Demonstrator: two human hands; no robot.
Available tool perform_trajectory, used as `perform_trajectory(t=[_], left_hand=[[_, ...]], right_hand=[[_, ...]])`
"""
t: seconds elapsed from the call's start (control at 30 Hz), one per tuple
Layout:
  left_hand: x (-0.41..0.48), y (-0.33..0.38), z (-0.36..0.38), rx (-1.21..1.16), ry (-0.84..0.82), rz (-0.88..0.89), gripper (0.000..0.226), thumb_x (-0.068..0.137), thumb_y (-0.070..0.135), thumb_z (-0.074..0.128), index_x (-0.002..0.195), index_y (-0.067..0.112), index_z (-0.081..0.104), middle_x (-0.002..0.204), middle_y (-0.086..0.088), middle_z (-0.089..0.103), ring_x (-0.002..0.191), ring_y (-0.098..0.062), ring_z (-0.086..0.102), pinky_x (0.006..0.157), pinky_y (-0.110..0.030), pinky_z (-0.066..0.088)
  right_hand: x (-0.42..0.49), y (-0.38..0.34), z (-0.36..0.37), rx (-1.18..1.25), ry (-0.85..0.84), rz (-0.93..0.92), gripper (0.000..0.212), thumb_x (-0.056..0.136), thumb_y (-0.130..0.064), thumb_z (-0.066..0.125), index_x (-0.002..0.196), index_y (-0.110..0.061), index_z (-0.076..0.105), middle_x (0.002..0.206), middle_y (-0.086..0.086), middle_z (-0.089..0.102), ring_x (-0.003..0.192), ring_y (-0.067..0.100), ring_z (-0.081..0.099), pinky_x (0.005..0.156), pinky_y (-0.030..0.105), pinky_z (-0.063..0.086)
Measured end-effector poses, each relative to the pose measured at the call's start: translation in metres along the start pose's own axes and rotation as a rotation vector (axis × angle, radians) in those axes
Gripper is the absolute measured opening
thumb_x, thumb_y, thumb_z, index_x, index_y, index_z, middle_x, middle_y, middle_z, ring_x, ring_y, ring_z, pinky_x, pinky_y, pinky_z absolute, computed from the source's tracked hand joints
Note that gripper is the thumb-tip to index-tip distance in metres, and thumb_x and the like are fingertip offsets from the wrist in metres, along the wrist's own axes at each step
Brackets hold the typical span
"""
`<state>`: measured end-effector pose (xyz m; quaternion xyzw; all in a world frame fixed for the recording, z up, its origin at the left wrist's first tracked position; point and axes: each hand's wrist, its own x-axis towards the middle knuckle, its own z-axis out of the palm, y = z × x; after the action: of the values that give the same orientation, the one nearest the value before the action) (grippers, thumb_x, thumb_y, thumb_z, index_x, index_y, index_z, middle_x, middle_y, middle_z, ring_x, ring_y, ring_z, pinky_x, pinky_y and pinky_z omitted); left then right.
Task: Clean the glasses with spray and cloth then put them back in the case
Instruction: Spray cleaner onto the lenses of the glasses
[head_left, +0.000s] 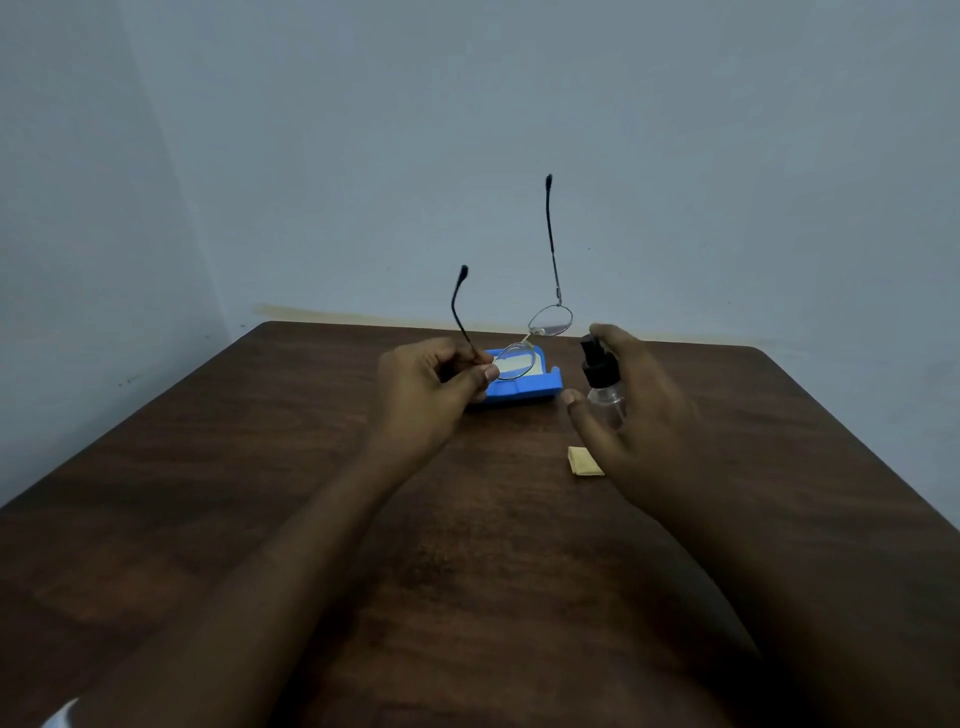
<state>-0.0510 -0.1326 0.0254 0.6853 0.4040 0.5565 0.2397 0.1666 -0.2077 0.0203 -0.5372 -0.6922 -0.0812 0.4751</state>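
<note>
The left hand (436, 384) is pinching the oval wire-rimmed glasses (550, 319), temples up, over the open blue case (540, 389). The right hand (639, 415) is gripping a clear, black-capped spray bottle (602, 379) above the folded yellow cloth (584, 461).

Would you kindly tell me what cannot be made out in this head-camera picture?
All in the head view:
- Spray bottle: the right hand covers its lower part, so any liquid level is hidden.
- Cloth: its right edge is hidden by the right hand.
- Case: its left end is behind the left hand.
- Glasses: the lenses are too small and dim to tell whether they are wet or smudged.
</note>
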Motion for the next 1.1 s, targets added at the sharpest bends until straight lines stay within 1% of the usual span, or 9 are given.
perform_trajectory(t=[0.07, 0.1, 0.17, 0.3, 0.53, 0.63, 0.73, 0.87, 1.1], left_hand=[[-0.002, 0.0, 0.002, 0.04, 0.007, 0.054, 0.031, 0.085, 0.012, 0.083, 0.07, 0.037, 0.072, 0.084, 0.012, 0.079, 0.083, -0.008, 0.076, 0.077, -0.043, 0.062], [-0.004, 0.0, 0.004, 0.057, 0.004, 0.074, 0.03, 0.085, 0.013, 0.084, 0.072, 0.038, 0.073, 0.085, 0.012, 0.08, 0.082, -0.005, 0.075, 0.076, -0.041, 0.061], [-0.006, 0.0, 0.006, 0.072, -0.003, 0.093, 0.019, 0.085, 0.013, 0.084, 0.078, 0.03, 0.078, 0.086, 0.01, 0.08, 0.082, -0.004, 0.074, 0.075, -0.038, 0.06], [-0.007, -0.002, 0.01, 0.056, -0.016, 0.098, 0.004, 0.084, 0.017, 0.084, 0.086, 0.02, 0.083, 0.086, 0.009, 0.08, 0.081, -0.006, 0.076, 0.075, -0.043, 0.062], [-0.007, 0.001, 0.008, 0.052, -0.053, 0.117, 0.004, 0.086, 0.017, 0.082, 0.089, 0.02, 0.083, 0.082, 0.008, 0.079, 0.078, -0.01, 0.076, 0.073, -0.047, 0.062], [-0.009, 0.004, 0.007, 0.074, -0.07, 0.135, 0.007, 0.087, 0.013, 0.083, 0.092, 0.018, 0.083, 0.08, 0.008, 0.079, 0.077, -0.007, 0.076, 0.073, -0.044, 0.062], [-0.011, 0.007, 0.006, 0.11, -0.072, 0.161, 0.008, 0.087, 0.012, 0.083, 0.094, 0.016, 0.084, 0.079, 0.01, 0.078, 0.077, -0.002, 0.074, 0.075, -0.039, 0.061], [-0.01, 0.008, 0.005, 0.112, -0.073, 0.141, 0.008, 0.087, 0.014, 0.082, 0.094, 0.018, 0.083, 0.078, 0.008, 0.079, 0.076, -0.007, 0.075, 0.073, -0.042, 0.061], [-0.011, 0.008, 0.005, 0.094, -0.064, 0.135, 0.007, 0.087, 0.01, 0.082, 0.09, 0.017, 0.083, 0.077, 0.006, 0.079, 0.075, -0.006, 0.075, 0.072, -0.042, 0.061]], right_hand=[[-0.002, -0.006, 0.002, 0.055, -0.028, 0.014, 0.063, 0.093, -0.03, 0.072, 0.147, -0.034, 0.04, 0.115, -0.026, 0.056, 0.081, -0.015, 0.055, 0.071, 0.009, 0.039], [-0.003, -0.008, 0.004, 0.082, -0.05, 0.012, 0.064, 0.093, -0.031, 0.071, 0.147, -0.038, 0.038, 0.115, -0.029, 0.056, 0.08, -0.016, 0.055, 0.07, 0.007, 0.038], [-0.004, -0.01, 0.006, 0.103, -0.1, 0.006, 0.063, 0.093, -0.033, 0.071, 0.145, -0.044, 0.037, 0.119, -0.027, 0.059, 0.078, -0.013, 0.057, 0.072, 0.011, 0.042], [-0.007, -0.008, 0.011, 0.03, -0.191, 0.023, 0.06, 0.092, -0.032, 0.069, 0.141, -0.046, 0.037, 0.109, -0.02, 0.062, 0.072, -0.009, 0.053, 0.069, 0.027, 0.043], [-0.009, -0.008, 0.015, 0.009, -0.241, 0.057, 0.06, 0.093, -0.029, 0.065, 0.14, -0.049, 0.034, 0.111, -0.012, 0.066, 0.092, 0.014, 0.065, 0.078, 0.039, 0.053], [-0.01, -0.008, 0.016, 0.0, -0.231, 0.071, 0.057, 0.093, -0.028, 0.065, 0.139, -0.047, 0.037, 0.108, -0.017, 0.064, 0.093, 0.013, 0.065, 0.078, 0.037, 0.052], [-0.01, -0.006, 0.017, -0.024, -0.225, 0.078, 0.056, 0.093, -0.028, 0.064, 0.139, -0.045, 0.037, 0.109, -0.018, 0.063, 0.084, 0.009, 0.059, 0.075, 0.034, 0.046], [-0.009, -0.006, 0.016, -0.037, -0.23, 0.086, 0.054, 0.094, -0.028, 0.062, 0.139, -0.043, 0.038, 0.108, -0.015, 0.064, 0.083, 0.008, 0.058, 0.076, 0.035, 0.046], [-0.007, -0.008, 0.015, -0.016, -0.155, 0.098, 0.056, 0.091, -0.024, 0.066, 0.14, -0.039, 0.043, 0.086, -0.015, 0.06, 0.066, 0.0, 0.052, 0.061, 0.026, 0.034]])
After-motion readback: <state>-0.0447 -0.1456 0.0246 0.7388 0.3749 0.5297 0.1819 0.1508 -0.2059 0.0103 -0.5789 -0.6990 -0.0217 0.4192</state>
